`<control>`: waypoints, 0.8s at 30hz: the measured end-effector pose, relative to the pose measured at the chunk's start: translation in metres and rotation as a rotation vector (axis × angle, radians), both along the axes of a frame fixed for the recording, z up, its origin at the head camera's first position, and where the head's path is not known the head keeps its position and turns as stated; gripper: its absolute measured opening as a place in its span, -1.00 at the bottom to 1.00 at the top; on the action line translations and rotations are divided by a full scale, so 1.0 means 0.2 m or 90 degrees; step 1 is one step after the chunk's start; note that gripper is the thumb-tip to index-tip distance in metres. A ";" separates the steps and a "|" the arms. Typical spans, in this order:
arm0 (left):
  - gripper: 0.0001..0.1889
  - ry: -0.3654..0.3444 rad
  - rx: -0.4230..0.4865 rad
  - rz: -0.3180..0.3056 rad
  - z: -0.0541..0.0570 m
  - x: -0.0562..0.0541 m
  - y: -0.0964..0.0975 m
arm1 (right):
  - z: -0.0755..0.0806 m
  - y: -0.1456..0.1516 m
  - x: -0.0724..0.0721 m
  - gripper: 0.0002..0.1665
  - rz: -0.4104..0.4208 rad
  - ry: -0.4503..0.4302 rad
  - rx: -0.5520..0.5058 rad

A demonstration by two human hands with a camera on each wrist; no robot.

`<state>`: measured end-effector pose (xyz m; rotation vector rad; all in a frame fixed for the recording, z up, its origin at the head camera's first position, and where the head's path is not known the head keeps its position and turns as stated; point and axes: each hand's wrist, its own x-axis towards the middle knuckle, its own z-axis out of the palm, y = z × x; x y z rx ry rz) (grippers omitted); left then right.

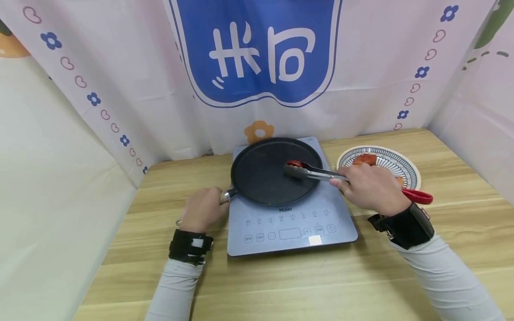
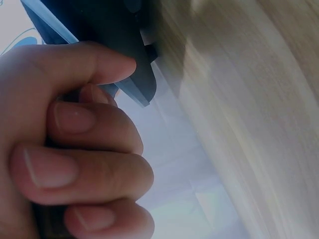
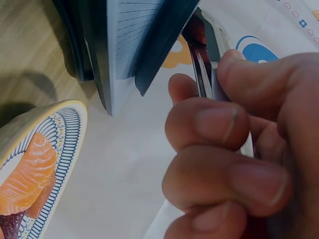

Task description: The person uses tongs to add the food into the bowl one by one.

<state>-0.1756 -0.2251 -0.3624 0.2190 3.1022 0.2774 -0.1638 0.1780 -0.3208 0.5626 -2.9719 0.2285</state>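
A round black flat pan (image 1: 265, 176) sits on the grey induction cooker (image 1: 289, 243). My left hand (image 1: 204, 208) grips the pan's handle (image 1: 230, 195), its fingers curled round in the left wrist view. With my right hand (image 1: 371, 187) I hold metal tongs (image 1: 327, 175) that have a red end (image 1: 419, 196). Between the tong tips is a dark red piece of food (image 1: 294, 163), over the right half of the pan. Beneath and behind my right hand stands a patterned plate (image 1: 413, 171); a salmon slice (image 3: 30, 174) and a dark red piece lie on it.
The wooden table (image 1: 257, 290) carries everything. A white cloth with a blue emblem (image 1: 261, 53) hangs right behind the cooker. Pale walls of cloth (image 1: 60, 178) close in the left and right sides. The cooker's touch panel (image 1: 290, 233) faces me.
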 end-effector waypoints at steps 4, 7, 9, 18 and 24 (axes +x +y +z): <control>-0.64 0.001 -0.002 -0.001 0.00 0.00 0.01 | -0.02 0.01 0.00 -0.62 -0.003 0.004 -0.007; -0.64 0.002 -0.002 -0.004 -0.01 0.00 0.01 | -0.03 0.02 0.00 -0.61 -0.005 0.009 -0.014; -0.65 0.001 0.001 -0.006 -0.01 0.00 0.02 | -0.03 0.02 0.00 -0.59 -0.008 0.006 -0.018; -0.66 -0.006 0.007 0.007 0.00 0.00 0.00 | -0.03 0.00 0.00 -0.55 -0.012 0.011 -0.011; -0.64 -0.007 0.013 0.002 -0.01 0.00 0.00 | -0.04 0.00 0.01 -0.53 -0.014 0.019 -0.008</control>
